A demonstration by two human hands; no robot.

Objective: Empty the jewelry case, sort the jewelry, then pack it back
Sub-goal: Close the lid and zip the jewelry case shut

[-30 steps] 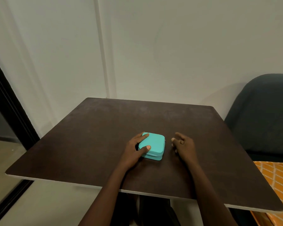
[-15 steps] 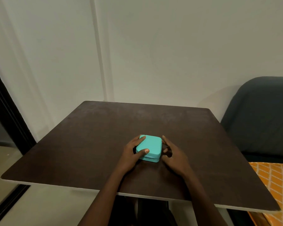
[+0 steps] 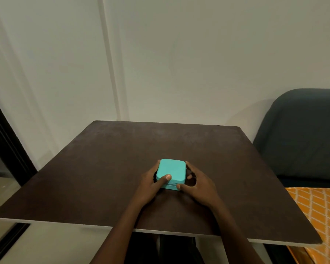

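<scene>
A small turquoise jewelry case (image 3: 172,169), square with rounded corners, lies closed on the dark brown table (image 3: 103,168) near its middle. My left hand (image 3: 151,184) clasps its left side, thumb resting on the lid's front corner. My right hand (image 3: 198,182) grips its right side, thumb at the front seam and fingers curled along the right edge. No jewelry is visible; the inside of the case is hidden.
A white wall stands just behind the table. A dark upholstered chair (image 3: 303,140) is at the right, with an orange patterned cloth (image 3: 320,216) below it. A black door frame (image 3: 6,138) runs along the left.
My right hand moved left from the bare table and closed on the case's right side. The left hand kept its hold. The case has turned slightly squarer to me.
</scene>
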